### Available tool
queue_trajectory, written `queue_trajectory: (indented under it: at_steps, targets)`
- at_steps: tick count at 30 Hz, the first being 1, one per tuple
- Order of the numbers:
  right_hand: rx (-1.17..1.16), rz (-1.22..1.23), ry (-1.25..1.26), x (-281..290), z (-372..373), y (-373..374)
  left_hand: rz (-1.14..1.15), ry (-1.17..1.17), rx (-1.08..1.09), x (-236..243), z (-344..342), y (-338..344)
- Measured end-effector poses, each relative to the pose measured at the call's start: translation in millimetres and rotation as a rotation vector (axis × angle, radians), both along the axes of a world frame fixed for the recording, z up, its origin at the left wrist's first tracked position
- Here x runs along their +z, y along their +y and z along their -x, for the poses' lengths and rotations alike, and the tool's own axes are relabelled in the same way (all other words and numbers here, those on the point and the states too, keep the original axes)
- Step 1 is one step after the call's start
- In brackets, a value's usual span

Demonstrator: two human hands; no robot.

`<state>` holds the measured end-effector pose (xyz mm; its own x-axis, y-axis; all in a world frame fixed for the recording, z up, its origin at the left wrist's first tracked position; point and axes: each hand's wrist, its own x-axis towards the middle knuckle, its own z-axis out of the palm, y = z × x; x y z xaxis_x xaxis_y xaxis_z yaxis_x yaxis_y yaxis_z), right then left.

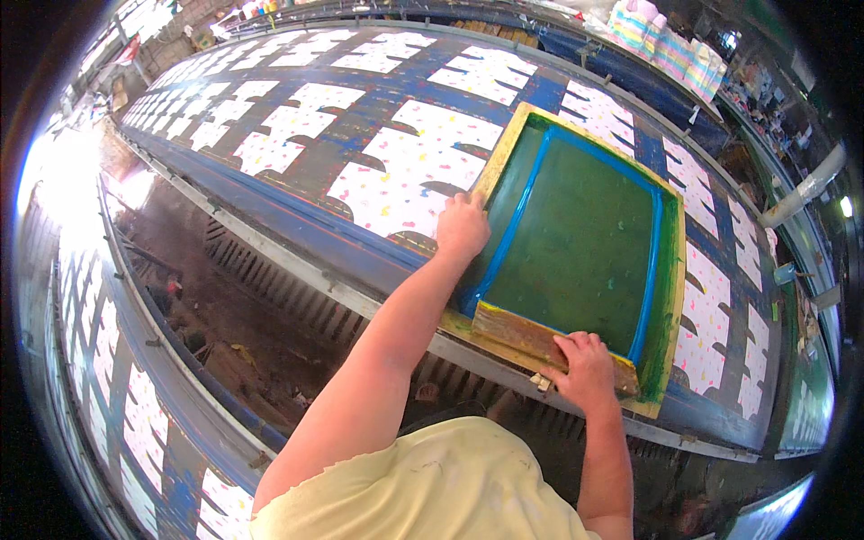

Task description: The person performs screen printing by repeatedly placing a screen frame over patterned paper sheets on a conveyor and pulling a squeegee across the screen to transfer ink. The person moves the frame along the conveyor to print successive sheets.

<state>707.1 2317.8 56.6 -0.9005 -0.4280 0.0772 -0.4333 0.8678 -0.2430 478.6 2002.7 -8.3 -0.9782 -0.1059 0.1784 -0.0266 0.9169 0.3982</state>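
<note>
A green printing screen (576,243) with a yellow-stained frame and blue tape inside its border lies on the long dark printing table (297,216), over rows of white fabric pieces with small coloured prints (405,171). My left hand (461,225) is closed on the frame's left rail. Near the screen's front edge, my right hand (583,367) grips a wooden squeegee (517,328) lying along the inside of the frame. The fabric directly beneath the screen is hidden.
A parallel printing table with white pieces (144,423) runs on the left, across a dirty gap with metal grating (243,261). Metal rails edge the table. Stacked striped, pastel bundles (666,49) are at the back right; a white pipe (801,189) juts in at the right.
</note>
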Motion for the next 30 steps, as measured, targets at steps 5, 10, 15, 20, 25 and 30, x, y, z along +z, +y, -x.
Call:
queue_trajectory:
  at_steps: [5,10,15,20,25,30]
  targets:
    - [0.025,0.033,0.023,-7,-14,10,0.025,-0.008,0.082,1,-1,7]
    - [0.158,0.254,-0.039,-11,-15,89,0.097,-0.076,0.227,7,1,15]
    - [-0.19,0.323,0.144,-29,-1,214,0.141,-0.069,0.264,9,5,24]
    - [-0.574,0.273,0.182,-62,29,282,0.212,-0.099,0.325,12,9,32]
    - [-0.716,0.365,0.051,-71,59,289,0.197,-0.124,0.314,15,14,32]
    - [-0.83,0.42,-0.023,-74,80,286,0.145,-0.165,0.248,12,19,19]
